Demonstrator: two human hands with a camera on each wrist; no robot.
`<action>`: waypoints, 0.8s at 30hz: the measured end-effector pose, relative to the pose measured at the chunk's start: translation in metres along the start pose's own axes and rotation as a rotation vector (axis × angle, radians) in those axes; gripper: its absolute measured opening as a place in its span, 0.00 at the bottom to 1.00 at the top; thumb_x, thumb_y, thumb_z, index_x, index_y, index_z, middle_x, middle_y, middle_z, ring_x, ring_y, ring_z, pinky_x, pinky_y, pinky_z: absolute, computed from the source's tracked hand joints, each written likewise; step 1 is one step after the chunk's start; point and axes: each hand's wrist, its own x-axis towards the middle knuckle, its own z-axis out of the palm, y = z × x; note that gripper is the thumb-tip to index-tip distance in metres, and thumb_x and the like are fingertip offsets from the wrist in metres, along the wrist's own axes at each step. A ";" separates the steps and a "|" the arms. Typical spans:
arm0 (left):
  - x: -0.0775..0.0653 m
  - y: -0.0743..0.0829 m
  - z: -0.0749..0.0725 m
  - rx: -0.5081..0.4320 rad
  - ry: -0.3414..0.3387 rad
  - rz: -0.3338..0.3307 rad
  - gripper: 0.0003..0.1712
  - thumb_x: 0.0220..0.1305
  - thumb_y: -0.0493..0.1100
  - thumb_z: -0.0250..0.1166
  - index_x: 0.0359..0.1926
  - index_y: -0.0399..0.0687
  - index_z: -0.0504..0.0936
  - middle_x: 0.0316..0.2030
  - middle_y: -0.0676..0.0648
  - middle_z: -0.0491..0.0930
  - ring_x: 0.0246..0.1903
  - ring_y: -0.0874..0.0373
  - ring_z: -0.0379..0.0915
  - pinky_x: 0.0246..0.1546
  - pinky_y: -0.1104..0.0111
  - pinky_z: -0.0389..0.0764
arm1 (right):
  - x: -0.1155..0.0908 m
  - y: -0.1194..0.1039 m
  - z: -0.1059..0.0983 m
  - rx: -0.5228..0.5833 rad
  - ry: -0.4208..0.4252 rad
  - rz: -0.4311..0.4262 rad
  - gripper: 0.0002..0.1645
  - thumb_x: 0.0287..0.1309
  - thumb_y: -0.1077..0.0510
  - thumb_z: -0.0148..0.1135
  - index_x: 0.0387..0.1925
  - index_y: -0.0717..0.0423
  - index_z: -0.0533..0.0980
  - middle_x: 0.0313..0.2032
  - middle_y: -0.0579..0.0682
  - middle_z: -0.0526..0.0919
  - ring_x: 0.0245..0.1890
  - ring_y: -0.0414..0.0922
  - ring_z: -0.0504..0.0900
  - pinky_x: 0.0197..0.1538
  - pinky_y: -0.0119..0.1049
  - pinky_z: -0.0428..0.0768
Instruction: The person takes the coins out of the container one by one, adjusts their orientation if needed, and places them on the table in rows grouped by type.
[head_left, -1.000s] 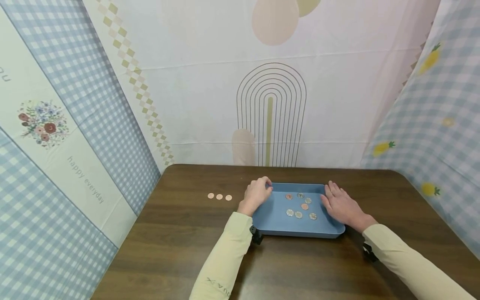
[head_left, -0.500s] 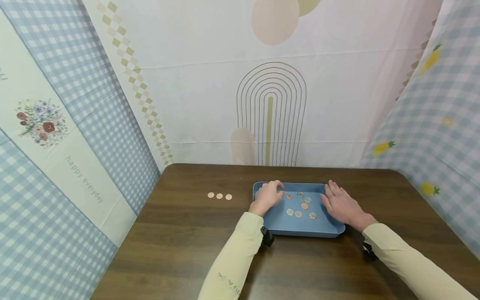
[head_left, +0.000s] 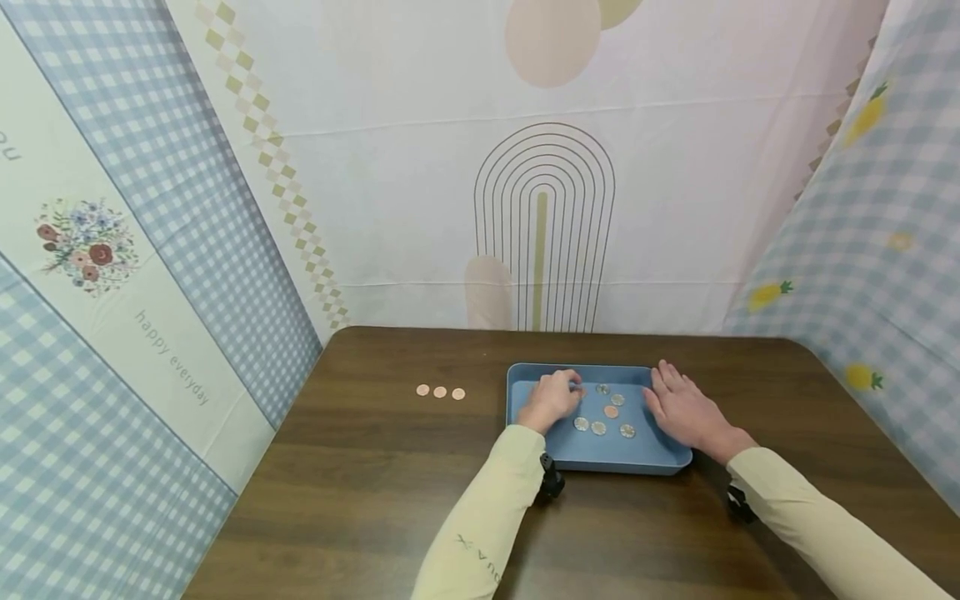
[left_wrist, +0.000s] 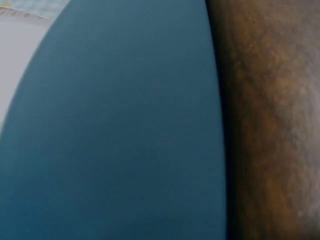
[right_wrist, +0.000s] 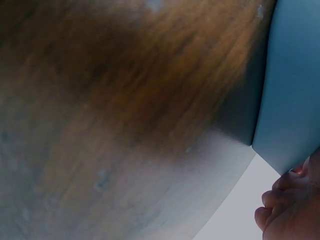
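Note:
My left hand [head_left: 553, 400] reaches over the blue tray [head_left: 525, 377], its fingers bent and a gap showing between fingertips and thumb. Those fingertips cover the spot of a copper coin, which is hidden. Several silver coins [head_left: 598, 428] lie scattered in the tray, with another copper coin [head_left: 611, 412] among them. On the tray's right side rests my right hand [head_left: 684, 410], fingers extended along the rim. In the right wrist view its fingers [right_wrist: 285, 197] show beside the tray's outer wall [right_wrist: 295, 75]. Only the tray's side [left_wrist: 130, 120] and wood fill the left wrist view.
Three copper coins [head_left: 440, 392] lie in a row on the dark wooden table [head_left: 360, 467], left of the tray. A patterned cloth [head_left: 390, 208] hangs behind the table, with checked cloths at both sides.
My left hand has moved right, from the tray's left rim to farther inside it, now covering the left copper coin. The right hand stays at the tray's right side.

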 end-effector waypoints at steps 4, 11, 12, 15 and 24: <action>-0.001 0.001 0.002 0.031 0.006 0.009 0.14 0.70 0.52 0.59 0.54 0.61 0.82 0.49 0.55 0.84 0.35 0.59 0.77 0.35 0.66 0.75 | -0.002 -0.001 0.001 -0.002 0.001 0.003 0.39 0.76 0.46 0.39 0.71 0.76 0.51 0.73 0.74 0.48 0.73 0.69 0.49 0.71 0.64 0.51; -0.003 0.000 0.005 0.089 0.008 0.021 0.14 0.71 0.52 0.58 0.53 0.63 0.83 0.49 0.58 0.84 0.45 0.58 0.81 0.39 0.64 0.78 | -0.007 -0.005 0.002 -0.005 0.008 0.003 0.39 0.76 0.47 0.40 0.70 0.77 0.51 0.72 0.75 0.48 0.73 0.69 0.50 0.71 0.64 0.52; -0.003 0.000 0.005 0.090 0.010 0.020 0.14 0.71 0.53 0.58 0.53 0.63 0.83 0.49 0.58 0.84 0.45 0.57 0.81 0.39 0.64 0.78 | -0.008 -0.006 0.002 -0.005 0.009 0.003 0.39 0.76 0.47 0.39 0.70 0.77 0.51 0.72 0.75 0.48 0.73 0.69 0.50 0.71 0.64 0.52; -0.003 -0.001 0.007 0.085 0.023 0.014 0.12 0.70 0.53 0.59 0.51 0.63 0.83 0.47 0.58 0.84 0.44 0.57 0.81 0.37 0.63 0.78 | -0.010 -0.009 0.002 -0.005 0.010 0.007 0.39 0.76 0.47 0.39 0.70 0.77 0.51 0.72 0.75 0.48 0.73 0.69 0.50 0.71 0.64 0.52; -0.004 -0.002 0.009 0.065 0.020 -0.005 0.09 0.69 0.52 0.61 0.47 0.61 0.83 0.42 0.57 0.84 0.38 0.58 0.78 0.34 0.64 0.74 | -0.017 -0.014 0.002 0.003 0.010 0.026 0.39 0.76 0.48 0.39 0.70 0.77 0.51 0.72 0.75 0.48 0.73 0.69 0.49 0.71 0.64 0.51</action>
